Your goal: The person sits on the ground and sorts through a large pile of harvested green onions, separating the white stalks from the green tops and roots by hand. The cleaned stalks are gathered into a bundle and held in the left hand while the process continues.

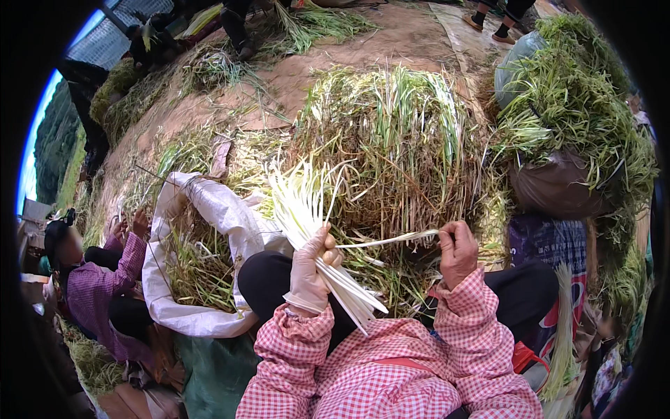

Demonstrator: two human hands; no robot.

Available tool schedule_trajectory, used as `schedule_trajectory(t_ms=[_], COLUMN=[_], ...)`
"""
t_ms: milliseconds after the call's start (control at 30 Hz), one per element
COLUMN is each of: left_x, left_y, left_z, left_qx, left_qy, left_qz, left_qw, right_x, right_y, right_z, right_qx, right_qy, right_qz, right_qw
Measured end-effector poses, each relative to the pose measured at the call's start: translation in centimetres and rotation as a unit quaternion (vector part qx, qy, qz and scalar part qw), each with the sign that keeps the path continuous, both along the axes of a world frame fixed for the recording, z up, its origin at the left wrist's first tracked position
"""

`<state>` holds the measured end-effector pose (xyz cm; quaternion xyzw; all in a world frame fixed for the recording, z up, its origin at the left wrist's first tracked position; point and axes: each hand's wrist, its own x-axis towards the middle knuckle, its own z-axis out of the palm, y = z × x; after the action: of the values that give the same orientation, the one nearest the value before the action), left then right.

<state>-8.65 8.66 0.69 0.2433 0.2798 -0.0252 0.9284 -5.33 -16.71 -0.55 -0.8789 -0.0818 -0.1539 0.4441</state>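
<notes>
A bundle of pale, white-stemmed stalks (306, 207) is clasped in my left hand (312, 272), which wears a thin, light-coloured glove. The stems fan out above the fist and stick out below it toward my lap. My bare right hand (458, 251) pinches the end of a single pale strand (387, 241). That strand runs across to the left fist, roughly level. Just beyond both hands lies a large heap of uncleaned stalks (387, 157), green at the far end and brown and dry nearer to me.
A white woven sack (204, 251) of plant trimmings stands open at my left, beside a seated person (99, 283). Leafy greens (570, 105) pile over bags at the right. A bundle of long pale stalks (562, 324) lies by my right knee. Another person's legs (497, 21) show at the back.
</notes>
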Motion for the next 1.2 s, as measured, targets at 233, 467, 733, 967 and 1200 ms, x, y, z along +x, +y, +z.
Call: schedule_trajectory(t_ms=[233,467,733,967,1200], left_x=[0.0,0.1,0.8,2.3,2.2], left_y=[1.0,0.0,0.3,-0.6,-0.3], left_z=[-0.3,-0.5,0.8,1.8,1.4], left_qx=[-0.020,-0.049,-0.011,-0.212,-0.159], left_qy=[-0.047,-0.093,-0.090,-0.278,-0.231], left_qz=[0.018,-0.015,0.035,0.059,0.078], left_qw=[0.999,0.994,0.995,0.935,0.956], right_x=[1.7,-2.1,2.0,11.6,10.3], right_y=[-5.4,5.0,3.5,2.6,2.2], right_z=[1.2,1.5,-1.0,-11.1,-1.4], right_qx=[-0.103,0.049,0.105,-0.102,0.306], right_qy=[0.011,0.166,0.216,0.241,0.178], right_qz=[-0.032,0.293,0.182,-0.091,0.205], right_qw=[0.994,0.940,0.953,0.961,0.913])
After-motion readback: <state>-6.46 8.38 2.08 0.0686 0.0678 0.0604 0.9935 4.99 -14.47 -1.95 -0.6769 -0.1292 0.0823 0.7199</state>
